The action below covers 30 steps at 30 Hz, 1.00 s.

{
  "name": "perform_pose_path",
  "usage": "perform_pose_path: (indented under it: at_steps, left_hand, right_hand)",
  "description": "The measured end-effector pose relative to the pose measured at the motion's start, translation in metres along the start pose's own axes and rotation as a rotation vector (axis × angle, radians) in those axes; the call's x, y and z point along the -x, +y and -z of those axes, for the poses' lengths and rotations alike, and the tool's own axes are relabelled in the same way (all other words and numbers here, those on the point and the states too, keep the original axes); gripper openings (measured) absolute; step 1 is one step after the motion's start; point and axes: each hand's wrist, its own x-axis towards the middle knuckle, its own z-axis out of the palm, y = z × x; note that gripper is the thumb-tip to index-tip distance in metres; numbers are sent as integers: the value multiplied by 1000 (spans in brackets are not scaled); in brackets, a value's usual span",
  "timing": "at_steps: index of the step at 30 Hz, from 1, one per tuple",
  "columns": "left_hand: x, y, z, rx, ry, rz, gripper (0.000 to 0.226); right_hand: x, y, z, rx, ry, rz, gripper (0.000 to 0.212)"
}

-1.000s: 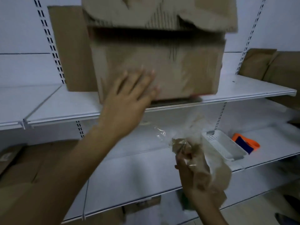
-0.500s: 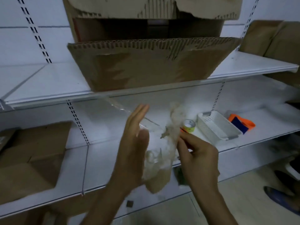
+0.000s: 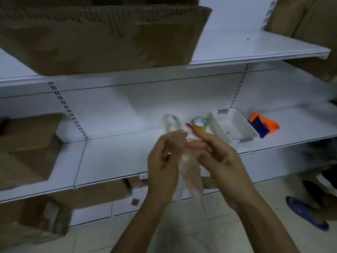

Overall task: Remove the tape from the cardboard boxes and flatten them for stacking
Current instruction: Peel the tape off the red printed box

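Head view: left hand, flat before, now curls fingers round the crumpled tape the right hand pinches

Head view: from the person's head, faced forward and down.
Nearness: close above left hand and right hand, shelves just beyond.

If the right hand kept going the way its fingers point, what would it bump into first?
The right hand points left, so it would probably hit the peeled tape hanging between the hands first, then the left hand. Blur hides whether it touches the tape now.
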Motion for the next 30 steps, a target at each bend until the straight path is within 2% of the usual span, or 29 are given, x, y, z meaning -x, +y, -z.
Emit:
perform_pose_path:
  at_steps: [2, 4, 6, 8, 10, 12, 15, 17, 19, 20, 21, 23, 25, 26, 28, 30]
  left_hand:
    - [-1, -3, -30, 200, 106, 215, 19]
    - [5, -9, -62, 184, 113, 281, 21]
    - [15, -19, -94, 212, 155, 262, 23]
    - [21, -30, -120, 268, 203, 245, 29]
    - [24, -43, -141, 280, 216, 201, 26]
    - [23, -55, -150, 241, 299, 167, 21]
    - [-2, -78, -130, 51, 512, 299, 20]
    - [-20, -91, -113, 2, 524, 348, 21]
    - [-32, -101, -117, -97, 494, 288, 12]
    - [-37, -106, -126, -152, 470, 265, 9]
    - [-41, -112, -136, -184, 436, 260, 10]
    - [-54, -120, -154, -100, 370, 325, 10]
    - [-69, -127, -162, 0, 302, 436, 13]
    - [-76, -130, -166, 46, 223, 475, 13]
    - [-87, -133, -178, 177, -47, 577, 24]
    - [-94, -135, -193, 228, -281, 765, 48]
  right_hand:
    - [9, 1, 31, -317, 95, -78, 35]
    - [18, 7, 54, -366, 249, -65, 24]
    - [24, 10, 73, -225, 431, 32, 22]
    - [28, 6, 87, -56, 519, 174, 22]
    - [33, 5, 97, 98, 537, 282, 25]
    - [43, 4, 104, 217, 553, 370, 25]
    - [53, 3, 128, 571, 559, 616, 17]
    - [46, 9, 146, 581, 492, 574, 20]
    - [24, 19, 152, 601, 333, 456, 33]
    - [9, 25, 151, 733, 247, 475, 38]
    - [-7, 35, 148, 891, 154, 555, 39]
    - [-43, 56, 153, 1167, 26, 693, 40]
    - [-76, 69, 173, 1230, -24, 514, 54]
    - [-89, 75, 188, 1184, -49, 374, 64]
    - [-110, 88, 220, 907, -101, 103, 69]
    - [-130, 94, 243, 578, 8, -12, 47]
